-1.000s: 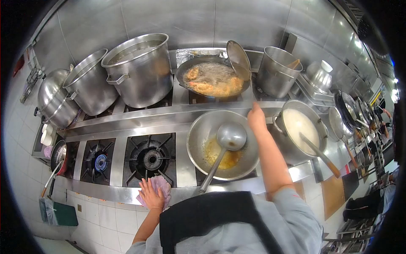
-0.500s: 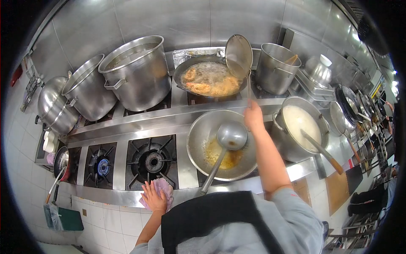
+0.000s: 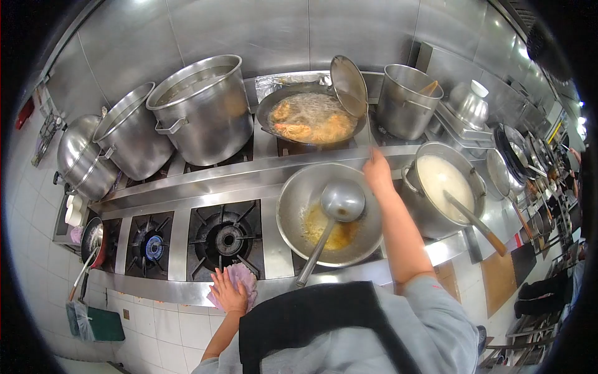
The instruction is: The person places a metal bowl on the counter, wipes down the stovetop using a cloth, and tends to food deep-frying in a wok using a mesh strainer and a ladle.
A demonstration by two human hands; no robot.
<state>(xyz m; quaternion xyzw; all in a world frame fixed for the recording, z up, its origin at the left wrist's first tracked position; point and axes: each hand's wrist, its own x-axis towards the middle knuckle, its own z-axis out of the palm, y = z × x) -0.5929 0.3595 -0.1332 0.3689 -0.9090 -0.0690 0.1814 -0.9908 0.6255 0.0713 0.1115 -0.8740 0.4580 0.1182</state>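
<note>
My right hand [image 3: 377,174] is closed around the handle of a round strainer [image 3: 349,85]. The strainer's head is tilted on edge over the right side of a dark wok [image 3: 269,128], where pieces of battered food [image 3: 294,131] fry in bubbling oil. Flat on a pink cloth [image 3: 246,284] at the stove's front edge lies my left hand [image 3: 228,293], its fingers spread. Between my hands, a large steel wok [image 3: 288,215] holds a little yellowish liquid. A ladle [image 3: 341,201] rests in it, handle toward me.
Tall steel pots [image 3: 202,118] line the back left, and another pot [image 3: 408,103] stands at the back right. Right of my forearm is a pot of whitish liquid [image 3: 439,184] with a ladle in it. A blue flame burns in the left burner [image 3: 154,247]. Another person [image 3: 551,290] stands far right.
The strainer's head has turned more edge-on, still above the frying wok. My right hand has shifted slightly right. The left hand stays on the cloth.
</note>
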